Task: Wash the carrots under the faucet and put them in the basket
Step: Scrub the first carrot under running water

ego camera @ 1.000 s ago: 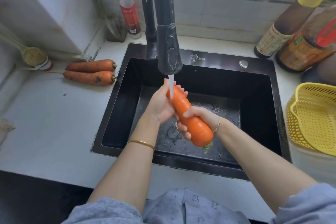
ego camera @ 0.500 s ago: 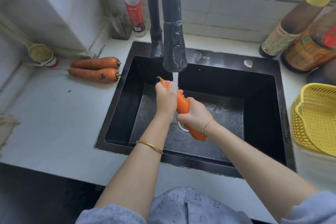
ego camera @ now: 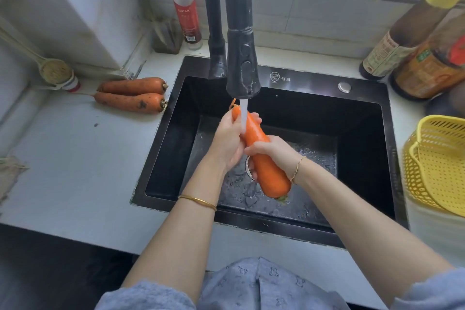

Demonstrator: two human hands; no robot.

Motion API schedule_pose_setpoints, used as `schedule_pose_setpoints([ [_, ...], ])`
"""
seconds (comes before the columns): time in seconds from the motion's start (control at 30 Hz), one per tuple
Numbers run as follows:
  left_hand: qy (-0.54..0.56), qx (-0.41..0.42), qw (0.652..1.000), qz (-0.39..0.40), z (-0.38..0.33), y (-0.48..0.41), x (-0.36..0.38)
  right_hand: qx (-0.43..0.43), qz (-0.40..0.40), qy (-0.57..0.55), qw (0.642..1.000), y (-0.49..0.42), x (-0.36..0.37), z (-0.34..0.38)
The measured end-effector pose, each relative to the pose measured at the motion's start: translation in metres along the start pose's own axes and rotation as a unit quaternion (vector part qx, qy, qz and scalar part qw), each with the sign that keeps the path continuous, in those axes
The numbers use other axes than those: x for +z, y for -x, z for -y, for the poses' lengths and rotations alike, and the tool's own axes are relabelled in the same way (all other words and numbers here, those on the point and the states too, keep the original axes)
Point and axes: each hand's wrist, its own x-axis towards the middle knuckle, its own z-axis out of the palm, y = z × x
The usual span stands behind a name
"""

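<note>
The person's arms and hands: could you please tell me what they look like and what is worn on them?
Both forearms are bare; blue-grey sleeves sit bunched near the elbows, left sleeve and right sleeve. A plain gold bangle circles the left forearm, a thin gold chain bracelet the right wrist. The left hand and right hand are ungloved.

Black metal sink rim (ego camera: 314, 82): white shield emblem, then the characters "舒田".
Clear glass bottle with red cap and label (ego camera: 187, 16): white print, too blurred to read.
</note>
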Motion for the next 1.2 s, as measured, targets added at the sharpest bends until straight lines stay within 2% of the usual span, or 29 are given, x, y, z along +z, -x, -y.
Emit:
schedule_pose_setpoints([
  [0.13, -0.016, -0.015, 0.990, 0.138, -0.005, 0.008, -0.012, 0.050, 0.096, -0.088, 0.990, 0.001, -0.009, 0.000],
  [0.2, -0.031, -0.014, 0.986, 0.163, -0.009, 0.010, -0.016, 0.069, 0.137, -0.139, 0.978, 0.002, -0.012, -0.002],
  [0.27, -0.050, -0.001, 0.990, 0.135, -0.010, 0.012, -0.013, 0.070, 0.159, -0.169, 0.970, 0.001, -0.012, -0.004],
  [0.37, -0.092, 0.033, 0.995, 0.025, -0.005, 0.008, -0.007, 0.077, 0.143, -0.164, 0.973, 0.000, -0.007, -0.003],
  [0.47, -0.148, 0.057, 0.985, -0.068, 0.002, 0.003, -0.004, 0.094, 0.121, -0.158, 0.976, -0.003, -0.004, -0.004],
  [0.67, -0.186, 0.081, 0.962, -0.185, 0.005, -0.001, -0.002, 0.113, 0.148, -0.174, 0.967, -0.008, 0.000, -0.011],
  [0.73, -0.199, 0.072, 0.962, -0.172, 0.006, -0.003, -0.008, 0.105, 0.161, -0.188, 0.963, -0.008, 0.001, -0.013],
  [0.87, -0.066, 0.012, 0.998, 0.016, -0.002, 0.002, -0.018, 0.096, 0.188, -0.238, 0.948, -0.006, -0.005, -0.014],
  [0.93, -0.056, 0.006, 0.997, 0.054, -0.001, 0.004, -0.022, 0.097, 0.191, -0.237, 0.948, -0.006, -0.006, -0.012],
  [1.07, -0.059, 0.006, 0.998, -0.027, 0.003, 0.005, -0.016, 0.084, 0.154, -0.151, 0.973, -0.011, -0.003, -0.010],
  [1.2, 0.001, 0.003, 0.996, -0.087, 0.005, 0.004, -0.008, 0.073, 0.099, -0.089, 0.988, -0.013, 0.002, -0.011],
])
